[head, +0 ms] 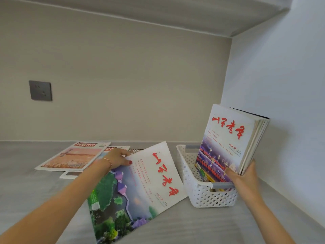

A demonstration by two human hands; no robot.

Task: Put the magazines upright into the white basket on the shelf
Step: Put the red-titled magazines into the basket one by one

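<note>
A white perforated basket [207, 194] stands on the grey shelf at the right. Several magazines [228, 138] stand upright in it, leaning right, and my right hand [244, 175] grips their lower near edge. A white magazine with red lettering and a green landscape cover [139, 187] is tilted up just left of the basket. My left hand [117, 158] pinches its upper left edge. More magazines lie flat further left, the top one showing an orange field [73, 156].
The shelf surface [193, 226] runs between a beige back wall and a white side wall [281, 85] right behind the basket. A dark wall socket [40, 90] sits at the back left. An upper shelf board hangs overhead.
</note>
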